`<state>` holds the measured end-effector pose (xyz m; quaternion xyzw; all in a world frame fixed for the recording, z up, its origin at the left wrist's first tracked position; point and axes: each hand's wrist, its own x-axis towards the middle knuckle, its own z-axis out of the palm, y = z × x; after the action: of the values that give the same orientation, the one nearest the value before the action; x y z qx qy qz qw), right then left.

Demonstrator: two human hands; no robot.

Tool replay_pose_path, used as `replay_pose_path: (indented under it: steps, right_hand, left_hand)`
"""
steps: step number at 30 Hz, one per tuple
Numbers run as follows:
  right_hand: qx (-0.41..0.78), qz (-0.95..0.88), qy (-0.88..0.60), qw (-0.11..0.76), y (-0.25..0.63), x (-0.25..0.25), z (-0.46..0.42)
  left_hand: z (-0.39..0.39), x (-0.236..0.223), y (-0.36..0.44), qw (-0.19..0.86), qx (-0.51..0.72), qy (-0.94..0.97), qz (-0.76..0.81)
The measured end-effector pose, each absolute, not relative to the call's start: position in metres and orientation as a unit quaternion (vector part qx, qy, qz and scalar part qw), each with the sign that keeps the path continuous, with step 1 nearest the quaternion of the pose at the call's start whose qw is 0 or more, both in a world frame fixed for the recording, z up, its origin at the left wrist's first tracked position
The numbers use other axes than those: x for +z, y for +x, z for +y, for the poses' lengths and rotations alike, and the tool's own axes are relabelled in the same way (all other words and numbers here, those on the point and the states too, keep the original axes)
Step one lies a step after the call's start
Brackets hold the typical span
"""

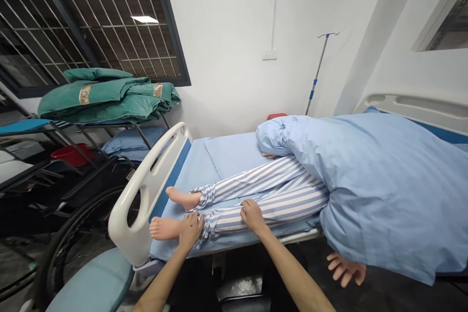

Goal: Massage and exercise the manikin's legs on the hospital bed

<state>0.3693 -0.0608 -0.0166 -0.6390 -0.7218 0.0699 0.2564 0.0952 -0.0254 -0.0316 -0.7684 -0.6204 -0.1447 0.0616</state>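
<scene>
Striped pyjama trousers [263, 200] cover a manikin's legs [234, 219] on a hospital bed [146, 204], bare feet [165, 228] pointing left. Nearest, the left hand [190, 231] lies over the near trouser cuff, and the right hand [252, 215] sits on the shin, arms reaching forward; whether either grips the cloth cannot be told. Farther right, a blue blanket [383, 190] covers the upper body.

My L hand [190, 232] & R hand [253, 216] are both palm down, a little apart, fingers fwd. L fingers curl slightly, R ones lie flatter. Bare forearms [292, 273] angle in from bottom of view, wrists slightly bent.
</scene>
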Motion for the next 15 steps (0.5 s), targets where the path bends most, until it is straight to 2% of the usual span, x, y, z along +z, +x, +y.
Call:
replay_pose_path:
  steps: [6, 11, 15]
  right_hand:
    - [0.091, -0.706, -0.651, 0.262, 0.371, -0.025, -0.052]
    - [0.113, -0.695, -0.660, 0.261, 0.372, -0.040, -0.052]
    - [0.123, -0.694, -0.656, 0.271, 0.373, -0.043, -0.053]
  left_hand:
    - [-0.019, -0.034, 0.084, -0.030, -0.153, -0.725, -0.671]
    - [-0.023, -0.024, 0.061, 0.029, -0.101, -0.750, -0.653]
    - [-0.046, -0.023, 0.044, 0.029, -0.088, -0.701, -0.707]
